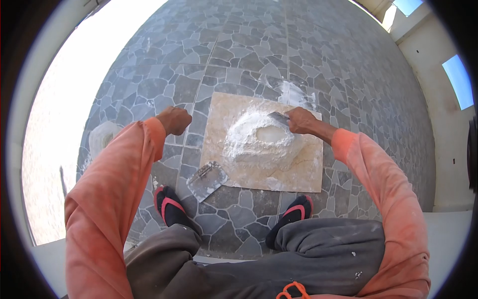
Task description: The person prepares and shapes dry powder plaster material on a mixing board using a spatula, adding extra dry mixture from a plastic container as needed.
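Heap (pixel 259 137) with wet well, centred on slab (pixel 303 174). A blade (pixel 279 117) is gripped by the closed right hand (pixel 300 120) at 1 o'clock; the left hand (pixel 174 120) is fisted, apparently empty, at 9 o'clock. Mixing is judged begun; gentle inward scraping is required.

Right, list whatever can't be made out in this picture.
Head view:
- right hand: its grip hides the handle of the tool; only a grey blade shows.
- left hand: closed, seen from behind; whether it holds anything is hidden.
- pale object at left: washed out by glare.
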`<move>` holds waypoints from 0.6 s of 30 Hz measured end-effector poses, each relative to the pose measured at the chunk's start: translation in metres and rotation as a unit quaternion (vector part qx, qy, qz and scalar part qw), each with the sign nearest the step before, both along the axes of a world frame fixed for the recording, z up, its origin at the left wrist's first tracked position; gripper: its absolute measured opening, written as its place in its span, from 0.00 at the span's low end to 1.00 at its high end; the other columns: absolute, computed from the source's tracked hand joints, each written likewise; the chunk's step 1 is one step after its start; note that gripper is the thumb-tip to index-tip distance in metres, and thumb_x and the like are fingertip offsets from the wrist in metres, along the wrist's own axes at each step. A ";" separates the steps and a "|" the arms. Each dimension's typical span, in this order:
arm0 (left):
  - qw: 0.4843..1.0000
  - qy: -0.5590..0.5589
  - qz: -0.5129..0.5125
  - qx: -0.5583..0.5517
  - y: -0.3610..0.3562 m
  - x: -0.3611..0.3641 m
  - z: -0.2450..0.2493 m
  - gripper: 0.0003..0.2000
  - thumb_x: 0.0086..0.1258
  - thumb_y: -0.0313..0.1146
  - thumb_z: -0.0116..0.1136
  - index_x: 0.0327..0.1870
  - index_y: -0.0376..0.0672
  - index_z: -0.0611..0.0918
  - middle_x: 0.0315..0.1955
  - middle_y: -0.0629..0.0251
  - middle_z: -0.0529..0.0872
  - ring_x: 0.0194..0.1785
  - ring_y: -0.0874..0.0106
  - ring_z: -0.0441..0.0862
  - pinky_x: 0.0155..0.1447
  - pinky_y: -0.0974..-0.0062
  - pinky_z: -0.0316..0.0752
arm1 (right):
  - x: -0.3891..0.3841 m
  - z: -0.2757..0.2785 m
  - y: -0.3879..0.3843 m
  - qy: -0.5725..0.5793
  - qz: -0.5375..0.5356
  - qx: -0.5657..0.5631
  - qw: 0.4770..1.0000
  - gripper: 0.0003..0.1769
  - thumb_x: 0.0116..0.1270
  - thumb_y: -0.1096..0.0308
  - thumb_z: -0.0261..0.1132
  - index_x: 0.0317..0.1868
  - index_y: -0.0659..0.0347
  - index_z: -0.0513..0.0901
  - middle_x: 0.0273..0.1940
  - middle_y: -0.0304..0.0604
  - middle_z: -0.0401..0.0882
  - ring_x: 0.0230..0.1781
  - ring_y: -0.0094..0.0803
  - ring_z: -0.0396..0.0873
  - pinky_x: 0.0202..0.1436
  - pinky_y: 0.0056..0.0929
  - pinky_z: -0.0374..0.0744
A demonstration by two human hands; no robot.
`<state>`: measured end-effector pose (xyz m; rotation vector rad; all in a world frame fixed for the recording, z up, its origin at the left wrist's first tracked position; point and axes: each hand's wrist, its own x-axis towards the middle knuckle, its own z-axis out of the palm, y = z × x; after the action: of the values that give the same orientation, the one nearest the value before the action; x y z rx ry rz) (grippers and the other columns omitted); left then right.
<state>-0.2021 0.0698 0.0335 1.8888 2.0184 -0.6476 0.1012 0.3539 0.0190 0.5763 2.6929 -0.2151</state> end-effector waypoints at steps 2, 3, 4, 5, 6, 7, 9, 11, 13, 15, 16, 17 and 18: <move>1.000 0.000 -0.002 -0.001 0.001 0.001 0.001 0.08 0.58 0.23 0.56 0.34 0.39 0.87 0.37 0.50 0.88 0.45 0.55 0.86 0.47 0.61 0.80 | -0.006 0.000 -0.002 0.002 0.016 -0.005 1.000 0.14 0.59 0.68 0.56 0.42 0.64 0.83 0.36 0.60 0.83 0.41 0.57 0.81 0.49 0.50 0.78; 1.000 -0.001 -0.001 -0.002 0.001 0.001 0.002 0.08 0.58 0.23 0.57 0.34 0.39 0.87 0.37 0.50 0.88 0.45 0.55 0.86 0.47 0.60 0.80 | -0.008 0.000 -0.004 0.012 0.029 -0.003 1.000 0.14 0.59 0.69 0.56 0.41 0.64 0.83 0.36 0.60 0.83 0.41 0.57 0.81 0.48 0.50 0.79; 1.000 -0.001 0.001 -0.004 0.002 0.001 0.002 0.08 0.58 0.23 0.57 0.34 0.39 0.87 0.37 0.50 0.88 0.45 0.55 0.86 0.47 0.60 0.80 | -0.010 -0.001 -0.006 0.021 0.041 -0.001 0.999 0.14 0.59 0.69 0.56 0.41 0.64 0.83 0.36 0.60 0.83 0.40 0.57 0.81 0.48 0.50 0.79; 1.000 -0.002 0.003 -0.005 0.003 0.001 0.002 0.08 0.57 0.23 0.57 0.33 0.39 0.87 0.37 0.50 0.88 0.45 0.55 0.86 0.47 0.60 0.80 | -0.012 0.000 -0.010 0.030 0.054 0.002 0.998 0.13 0.59 0.69 0.55 0.41 0.64 0.83 0.35 0.59 0.83 0.40 0.57 0.82 0.47 0.50 0.80; 1.000 -0.001 0.002 -0.003 0.002 0.001 0.002 0.08 0.58 0.23 0.57 0.34 0.39 0.87 0.37 0.50 0.88 0.45 0.55 0.86 0.48 0.60 0.80 | -0.013 0.000 -0.012 0.030 0.065 0.003 0.997 0.13 0.59 0.69 0.55 0.41 0.64 0.83 0.35 0.59 0.83 0.40 0.57 0.82 0.46 0.50 0.80; 1.000 0.000 0.002 -0.001 0.002 0.001 0.002 0.08 0.58 0.23 0.57 0.34 0.39 0.87 0.37 0.50 0.88 0.45 0.55 0.86 0.48 0.60 0.80 | -0.015 0.002 -0.015 0.030 0.077 0.005 0.997 0.13 0.59 0.69 0.55 0.40 0.65 0.83 0.35 0.59 0.82 0.39 0.56 0.82 0.45 0.50 0.80; 1.000 0.000 0.004 -0.002 0.002 0.001 0.004 0.08 0.58 0.23 0.57 0.34 0.39 0.87 0.37 0.50 0.88 0.45 0.55 0.86 0.48 0.61 0.80 | -0.017 0.006 -0.021 0.032 0.093 0.008 0.995 0.13 0.59 0.70 0.55 0.40 0.65 0.83 0.35 0.58 0.82 0.39 0.56 0.82 0.44 0.50 0.80; 1.000 -0.001 0.009 -0.008 0.002 0.002 0.006 0.08 0.58 0.23 0.57 0.35 0.39 0.87 0.38 0.51 0.88 0.46 0.55 0.86 0.48 0.61 0.80 | -0.019 0.011 -0.027 0.036 0.099 0.009 0.994 0.13 0.59 0.70 0.55 0.40 0.64 0.83 0.35 0.58 0.82 0.38 0.57 0.82 0.43 0.50 0.80; 1.000 0.001 0.011 -0.007 0.002 0.002 0.007 0.08 0.59 0.24 0.57 0.35 0.40 0.87 0.39 0.52 0.88 0.46 0.56 0.86 0.48 0.61 0.80 | -0.022 0.017 -0.031 0.022 0.115 0.010 0.993 0.15 0.58 0.72 0.55 0.42 0.65 0.83 0.37 0.58 0.83 0.40 0.54 0.83 0.43 0.48 0.81; 1.000 0.002 0.015 -0.009 0.000 0.002 0.008 0.08 0.59 0.24 0.57 0.35 0.40 0.87 0.39 0.52 0.88 0.47 0.56 0.86 0.48 0.62 0.80 | -0.027 0.019 -0.032 0.030 0.111 -0.001 0.993 0.15 0.58 0.72 0.55 0.43 0.64 0.83 0.37 0.57 0.83 0.41 0.54 0.82 0.44 0.48 0.81; 1.000 0.003 0.016 -0.011 0.000 0.002 0.008 0.07 0.59 0.24 0.57 0.35 0.40 0.87 0.40 0.53 0.88 0.47 0.57 0.86 0.48 0.62 0.80 | -0.027 0.021 -0.032 0.044 0.098 -0.011 0.994 0.14 0.59 0.71 0.55 0.42 0.63 0.83 0.37 0.57 0.82 0.41 0.55 0.82 0.45 0.49 0.80; 1.000 0.004 0.018 -0.012 0.000 0.001 0.007 0.07 0.59 0.24 0.57 0.35 0.40 0.87 0.40 0.53 0.88 0.47 0.57 0.86 0.48 0.62 0.80 | -0.027 0.021 -0.029 0.058 0.086 -0.021 0.994 0.13 0.60 0.71 0.54 0.41 0.63 0.83 0.36 0.57 0.82 0.41 0.56 0.81 0.46 0.50 0.79; 1.000 0.005 0.014 -0.013 0.000 0.000 0.005 0.07 0.61 0.28 0.59 0.36 0.40 0.87 0.40 0.52 0.88 0.48 0.56 0.85 0.49 0.61 0.80 | -0.028 0.023 -0.026 0.048 0.072 -0.015 0.996 0.13 0.60 0.71 0.54 0.42 0.62 0.83 0.37 0.57 0.82 0.42 0.56 0.81 0.46 0.50 0.79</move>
<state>-0.2017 0.0696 0.0387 1.8423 2.0290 -0.6748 0.0736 0.3275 0.0416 0.3683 2.8046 -0.2496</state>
